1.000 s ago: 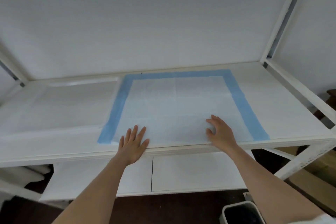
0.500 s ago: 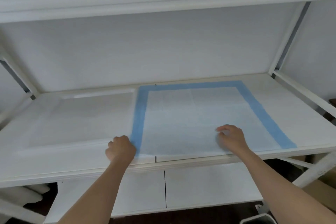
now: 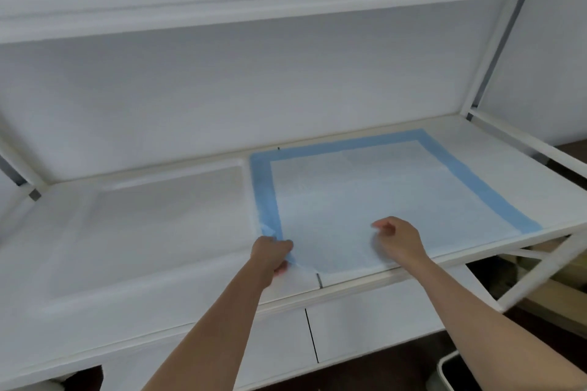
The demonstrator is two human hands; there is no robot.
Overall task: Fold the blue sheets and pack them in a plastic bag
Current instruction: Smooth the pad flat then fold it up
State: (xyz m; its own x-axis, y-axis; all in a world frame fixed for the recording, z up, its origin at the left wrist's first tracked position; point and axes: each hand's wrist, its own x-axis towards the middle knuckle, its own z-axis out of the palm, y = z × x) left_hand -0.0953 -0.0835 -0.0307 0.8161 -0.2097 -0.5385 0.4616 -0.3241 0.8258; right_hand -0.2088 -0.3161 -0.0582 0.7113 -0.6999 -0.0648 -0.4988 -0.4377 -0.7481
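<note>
Sheet (image 3: 365, 200): pale centre, blue border, lying flat.

My sheet (image 3: 374, 200) is pale blue with a darker blue border; the shelf (image 3: 143, 232) is white.

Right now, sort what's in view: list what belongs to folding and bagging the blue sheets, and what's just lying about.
Belongs to the job:
- blue-bordered sheet, spread flat on the shelf
- left hand, pinching the sheet's near left corner
- right hand, fingers curled on the sheet's near edge

Just there:
- white shelf
- bin on the floor, lower right

No plastic bag is visible.
</note>
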